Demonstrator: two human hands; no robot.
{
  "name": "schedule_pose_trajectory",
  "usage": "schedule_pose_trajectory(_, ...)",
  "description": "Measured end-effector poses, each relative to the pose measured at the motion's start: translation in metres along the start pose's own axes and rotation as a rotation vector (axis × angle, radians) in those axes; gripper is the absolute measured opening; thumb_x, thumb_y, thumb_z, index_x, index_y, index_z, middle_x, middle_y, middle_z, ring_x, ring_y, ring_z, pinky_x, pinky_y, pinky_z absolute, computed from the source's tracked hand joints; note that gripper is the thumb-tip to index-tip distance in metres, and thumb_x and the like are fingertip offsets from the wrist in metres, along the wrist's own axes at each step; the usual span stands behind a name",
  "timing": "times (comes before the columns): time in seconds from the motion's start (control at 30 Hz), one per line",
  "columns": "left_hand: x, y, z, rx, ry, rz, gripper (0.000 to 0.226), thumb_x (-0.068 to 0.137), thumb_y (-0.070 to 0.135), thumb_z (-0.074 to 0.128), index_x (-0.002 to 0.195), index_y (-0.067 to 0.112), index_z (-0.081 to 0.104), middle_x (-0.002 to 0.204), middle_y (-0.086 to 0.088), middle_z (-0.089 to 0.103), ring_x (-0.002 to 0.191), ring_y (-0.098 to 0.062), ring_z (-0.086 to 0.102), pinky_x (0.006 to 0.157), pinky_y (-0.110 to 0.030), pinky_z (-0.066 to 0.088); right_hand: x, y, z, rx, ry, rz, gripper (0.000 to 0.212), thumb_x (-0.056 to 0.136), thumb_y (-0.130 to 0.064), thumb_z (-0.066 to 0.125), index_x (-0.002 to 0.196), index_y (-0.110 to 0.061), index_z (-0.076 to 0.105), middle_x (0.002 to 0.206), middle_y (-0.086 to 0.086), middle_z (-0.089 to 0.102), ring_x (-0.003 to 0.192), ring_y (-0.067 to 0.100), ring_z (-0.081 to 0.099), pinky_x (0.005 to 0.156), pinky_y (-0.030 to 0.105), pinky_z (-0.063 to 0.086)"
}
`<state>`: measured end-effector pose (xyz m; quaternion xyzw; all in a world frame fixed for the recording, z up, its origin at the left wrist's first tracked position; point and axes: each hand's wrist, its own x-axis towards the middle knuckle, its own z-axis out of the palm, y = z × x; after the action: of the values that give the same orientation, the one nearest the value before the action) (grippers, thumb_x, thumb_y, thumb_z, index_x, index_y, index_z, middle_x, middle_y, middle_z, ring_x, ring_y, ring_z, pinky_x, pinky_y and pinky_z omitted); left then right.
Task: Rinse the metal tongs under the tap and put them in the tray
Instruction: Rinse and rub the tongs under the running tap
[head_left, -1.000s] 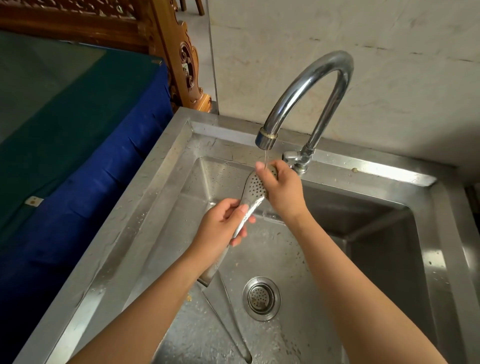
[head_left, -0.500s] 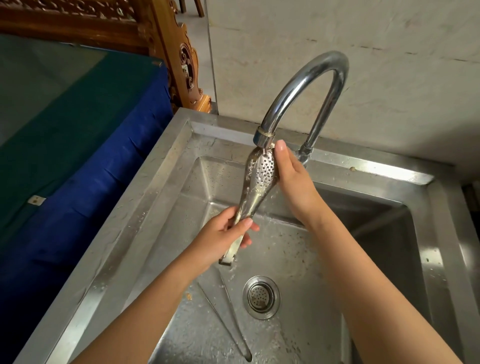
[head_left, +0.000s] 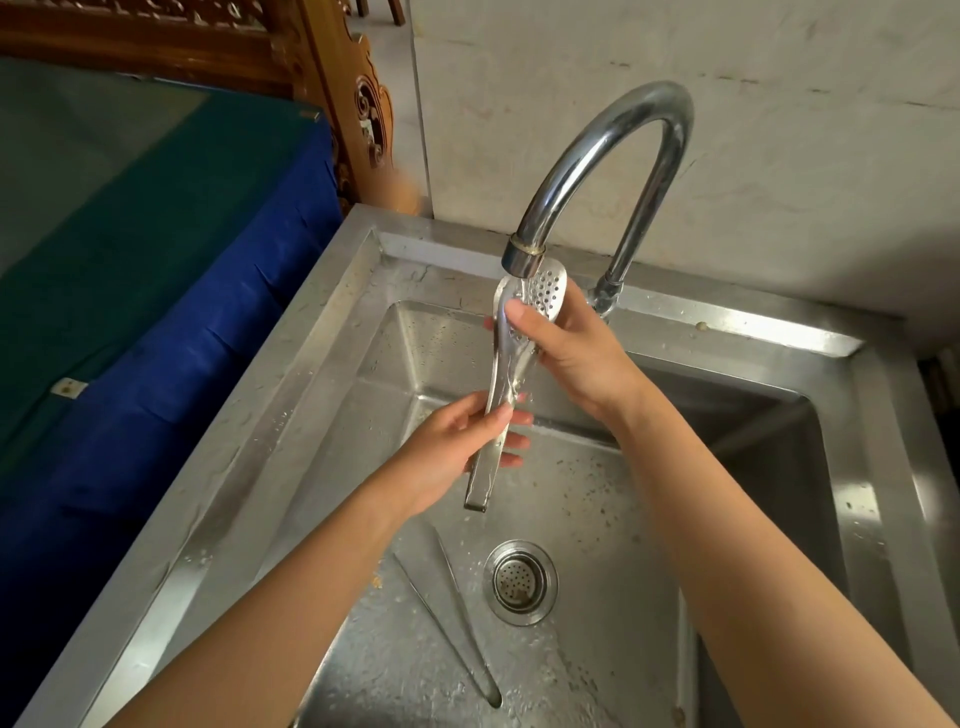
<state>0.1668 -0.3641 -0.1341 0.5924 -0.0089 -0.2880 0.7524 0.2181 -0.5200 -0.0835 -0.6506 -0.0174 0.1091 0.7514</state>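
I held the tongs (head_left: 506, 384) upright over the sink (head_left: 322, 332), perforated heads touching the tap (head_left: 597, 171) spout. My left hand (head_left: 449, 457) clenched the handle; my right hand (head_left: 563, 348) pinched the heads. Behind stood a pale wall (head_left: 779, 130); a blue cloth (head_left: 156, 312) lay left. The right thumb had come across the heads.

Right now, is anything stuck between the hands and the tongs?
No. Both hands already touch the metal tongs: the left hand holds the handle end, the right hand the holey end, just under the tap. The tray isn't in view.
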Motion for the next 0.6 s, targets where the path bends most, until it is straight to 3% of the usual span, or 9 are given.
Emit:
schedule_pose_trajectory(0.23, 0.006, 0.013, 0.002, -0.19, -0.032, -0.052, 0.046, 0.082, 0.041, 0.048, 0.112, 0.009, 0.06, 0.096, -0.008, 0.072, 0.083, -0.023, 0.069, 0.073, -0.036, 0.058, 0.005, -0.005, 0.006, -0.028, 0.017, 0.001, 0.039, 0.09, -0.027, 0.057, 0.124, -0.01, 0.05, 0.108, 0.004, 0.063, 0.102, 0.021, 0.06, 0.096, 0.038, 0.047)
schedule_pose_trajectory(0.33, 0.004, 0.011, 0.004, -0.163, -0.009, -0.007, 0.033, 0.088, 0.036, 0.044, 0.106, 0.012, 0.058, 0.082, -0.005, 0.073, 0.072, -0.023, 0.069, 0.064, -0.034, 0.057, 0.005, 0.002, 0.011, 0.158, 0.012, 0.033, 0.025, 0.096, -0.026, 0.046, 0.115, -0.011, 0.053, 0.104, 0.011, 0.065, 0.104, 0.026, 0.061, 0.1, 0.044, 0.047)
schedule_pose_trajectory(0.4, 0.002, 0.007, 0.009, -0.139, 0.066, 0.02, 0.02, 0.095, 0.029, 0.041, 0.103, 0.017, 0.054, 0.071, -0.005, 0.071, 0.063, -0.026, 0.069, 0.056, -0.034, 0.056, 0.004, 0.007, 0.016, 0.332, -0.004, 0.065, 0.031, 0.097, -0.028, 0.041, 0.118, -0.008, 0.053, 0.101, 0.01, 0.068, 0.1, 0.023, 0.064, 0.095, 0.038, 0.051)
schedule_pose_trajectory(0.47, 0.001, 0.003, 0.013, -0.039, 0.167, 0.032, 0.016, 0.099, 0.027, 0.034, 0.103, 0.024, 0.049, 0.064, -0.003, 0.068, 0.053, -0.025, 0.067, 0.048, -0.033, 0.055, 0.003, 0.012, 0.02, 0.345, 0.008, 0.105, 0.043, 0.097, -0.034, 0.039, 0.125, -0.004, 0.051, 0.113, 0.015, 0.066, 0.107, 0.024, 0.062, 0.099, 0.038, 0.048)
schedule_pose_trajectory(0.53, 0.0, 0.0, 0.014, 0.151, 0.312, 0.068, 0.015, 0.1, 0.027, 0.031, 0.095, 0.022, 0.044, 0.063, -0.003, 0.066, 0.042, -0.021, 0.062, 0.038, -0.028, 0.05, 0.003, 0.014, 0.021, 0.174, 0.059, 0.129, 0.045, 0.096, -0.041, 0.037, 0.121, -0.008, 0.055, 0.12, 0.018, 0.063, 0.11, 0.026, 0.062, 0.099, 0.039, 0.048)
schedule_pose_trajectory(0.6, -0.003, -0.001, 0.013, 0.361, 0.478, 0.125, 0.018, 0.099, 0.028, 0.03, 0.083, 0.024, 0.038, 0.069, -0.007, 0.064, 0.035, -0.013, 0.058, 0.032, -0.024, 0.046, 0.003, 0.013, 0.022, -0.049, 0.155, 0.103, 0.04, 0.096, -0.042, 0.037, 0.114, -0.012, 0.056, 0.116, 0.014, 0.064, 0.096, 0.02, 0.068, 0.084, 0.03, 0.055)
